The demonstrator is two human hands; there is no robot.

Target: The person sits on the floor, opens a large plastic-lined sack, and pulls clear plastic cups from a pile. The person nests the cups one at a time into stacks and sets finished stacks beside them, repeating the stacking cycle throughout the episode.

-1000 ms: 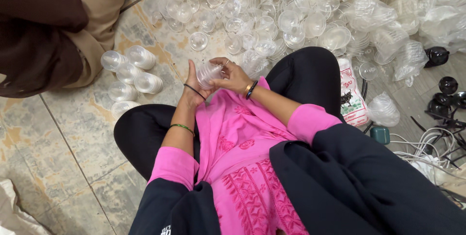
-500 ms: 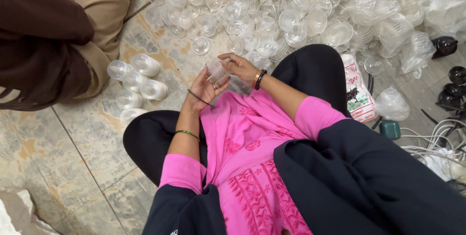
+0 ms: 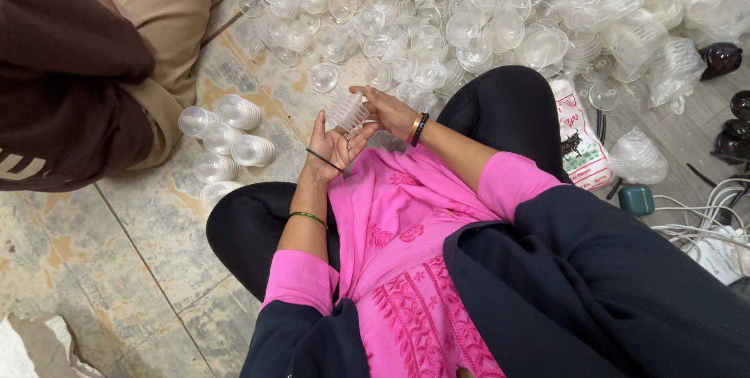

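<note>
Two-handed grip, cup stack (image 3: 346, 112) tilted crosswise

White cables (image 3: 703, 222) (beside green box (image 3: 637, 200))

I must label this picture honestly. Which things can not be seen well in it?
- Head view: the stack of clear ribbed plastic cups between the left hand and right hand; its count is too small to tell.
- The heap of clear plastic cups is cut off by the top edge.
- The seated person in brown top is cut off by the left edge.
</note>
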